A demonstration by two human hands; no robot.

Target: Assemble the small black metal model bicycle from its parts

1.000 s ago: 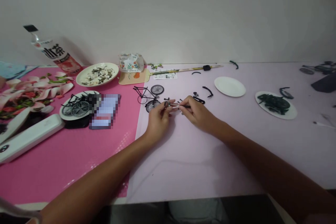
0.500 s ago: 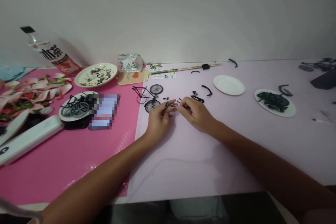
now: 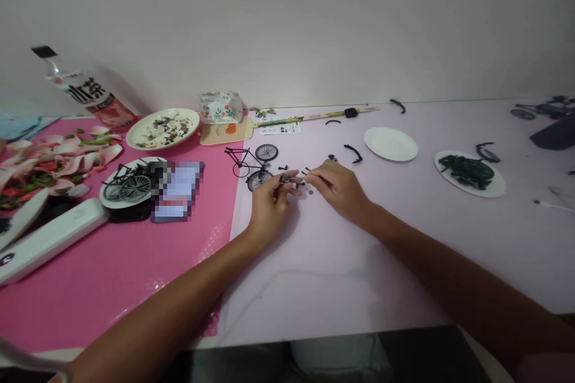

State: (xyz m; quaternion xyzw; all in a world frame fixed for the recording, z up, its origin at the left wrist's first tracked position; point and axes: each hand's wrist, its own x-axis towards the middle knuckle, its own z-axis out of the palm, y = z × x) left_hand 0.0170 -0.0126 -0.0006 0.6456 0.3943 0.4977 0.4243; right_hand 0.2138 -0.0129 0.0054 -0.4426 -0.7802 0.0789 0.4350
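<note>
My left hand (image 3: 269, 206) is closed in a pinch on a small dark bicycle part (image 3: 284, 178) with a thin silvery end pointing right. Close by on the right, my right hand (image 3: 339, 185) pinches at the tip of that end; whether it grips the part itself or something tiny is too small to tell. Beyond my left hand lies a black model bicycle frame (image 3: 242, 158) with a spoked rear wheel (image 3: 266, 152) and another wheel (image 3: 259, 180), partly covered by my fingers. Small loose dark pieces (image 3: 283, 167) are scattered around both hands.
Curved black strips (image 3: 354, 154) lie beyond my right hand, near a white plate (image 3: 390, 144). A second plate (image 3: 498, 190) carries dark green parts. On the pink left side are a plate of model wheels (image 3: 135, 187), a phone (image 3: 179, 188), petals (image 3: 54, 161) and a bottle (image 3: 92, 96).
My right hand has turned slightly and its knuckles have risen, covering the black piece beside it. Small bits below the fingertips now show. My left hand has barely shifted.
</note>
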